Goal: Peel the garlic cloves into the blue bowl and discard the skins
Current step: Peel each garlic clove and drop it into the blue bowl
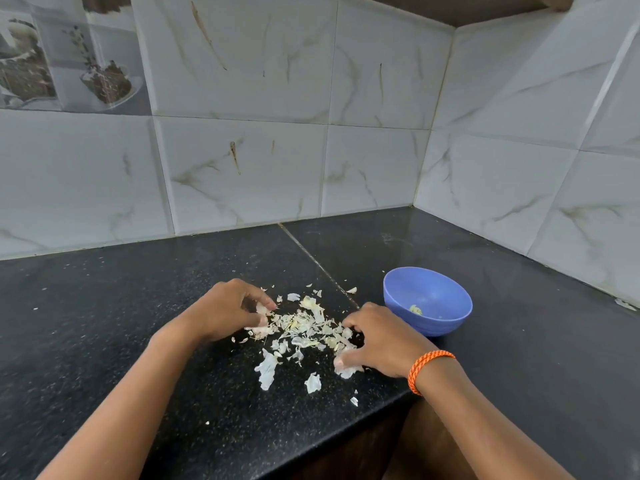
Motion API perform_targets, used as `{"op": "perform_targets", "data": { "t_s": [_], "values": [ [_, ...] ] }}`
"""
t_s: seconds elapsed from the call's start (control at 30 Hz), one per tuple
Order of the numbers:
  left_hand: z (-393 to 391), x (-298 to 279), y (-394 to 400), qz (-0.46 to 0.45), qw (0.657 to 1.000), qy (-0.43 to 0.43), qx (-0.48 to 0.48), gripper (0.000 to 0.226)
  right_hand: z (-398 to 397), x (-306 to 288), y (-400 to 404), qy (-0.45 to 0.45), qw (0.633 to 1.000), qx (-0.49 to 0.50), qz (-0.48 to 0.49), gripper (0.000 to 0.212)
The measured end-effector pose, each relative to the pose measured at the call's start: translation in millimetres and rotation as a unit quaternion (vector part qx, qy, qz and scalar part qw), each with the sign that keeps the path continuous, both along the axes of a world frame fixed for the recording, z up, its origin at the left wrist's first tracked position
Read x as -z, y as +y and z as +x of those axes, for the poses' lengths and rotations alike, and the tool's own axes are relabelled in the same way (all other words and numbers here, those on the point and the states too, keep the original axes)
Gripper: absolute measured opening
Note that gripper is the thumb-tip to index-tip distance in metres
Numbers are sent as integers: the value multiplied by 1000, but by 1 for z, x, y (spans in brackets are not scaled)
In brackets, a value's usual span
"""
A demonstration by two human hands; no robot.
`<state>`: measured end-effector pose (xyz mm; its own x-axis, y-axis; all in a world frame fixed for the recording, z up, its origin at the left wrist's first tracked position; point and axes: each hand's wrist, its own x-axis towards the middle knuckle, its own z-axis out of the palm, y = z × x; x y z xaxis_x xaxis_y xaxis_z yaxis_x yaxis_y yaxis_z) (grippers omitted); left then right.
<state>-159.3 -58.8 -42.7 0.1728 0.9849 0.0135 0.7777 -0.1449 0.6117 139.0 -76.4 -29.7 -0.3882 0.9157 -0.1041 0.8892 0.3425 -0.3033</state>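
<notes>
A heap of white garlic skins (304, 329) lies scattered on the black counter (138, 306) between my two hands. My left hand (228, 311) sits at the heap's left edge, fingers curled down around some skins. My right hand (377, 341), with an orange band on the wrist, sits at the heap's right edge, fingers and thumb curled onto skins. The blue bowl (427, 301) stands just right of my right hand, with pale peeled garlic at its bottom. Loose larger skins (268, 367) lie nearer the counter's front edge.
Marble-patterned wall tiles (242, 168) rise behind the counter and along its right side, forming a corner. The counter's front edge (346, 427) runs diagonally below my hands, with a brown cabinet under it. A seam crosses the counter toward the bowl.
</notes>
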Motion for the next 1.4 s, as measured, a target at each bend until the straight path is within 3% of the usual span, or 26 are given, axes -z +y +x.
{"op": "perform_targets", "data": {
  "t_s": [0.1,0.27,0.57,0.7,0.8,0.97,1.1,1.2,1.3,1.4],
  "values": [
    [0,-2,-2,-28,999,10,14,33,-16,11,0,57,998,1,17,51],
    [5,2,-3,-39,999,-24,23,13,-50,25,11,104,991,29,73,14],
    [8,3,-1,27,996,-87,-24,16,-60,10,35,212,970,28,120,22],
    [9,2,0,39,991,-128,-23,10,-56,9,43,129,982,11,139,25],
    [11,2,0,70,994,-82,-12,5,-53,8,38,122,982,-2,147,32],
    [7,7,1,108,993,-27,-33,20,-52,0,20,107,976,-23,187,22],
    [12,7,-2,158,986,-47,-30,23,-52,0,23,93,975,-28,199,23],
    [21,7,-3,192,977,-89,-28,14,-51,2,25,92,982,-34,162,21],
    [28,8,-4,191,974,-120,-34,18,-50,5,24,129,980,-33,147,37],
    [35,13,-3,170,971,-159,-51,19,-52,7,19,179,964,-19,196,16]
  ]
}}
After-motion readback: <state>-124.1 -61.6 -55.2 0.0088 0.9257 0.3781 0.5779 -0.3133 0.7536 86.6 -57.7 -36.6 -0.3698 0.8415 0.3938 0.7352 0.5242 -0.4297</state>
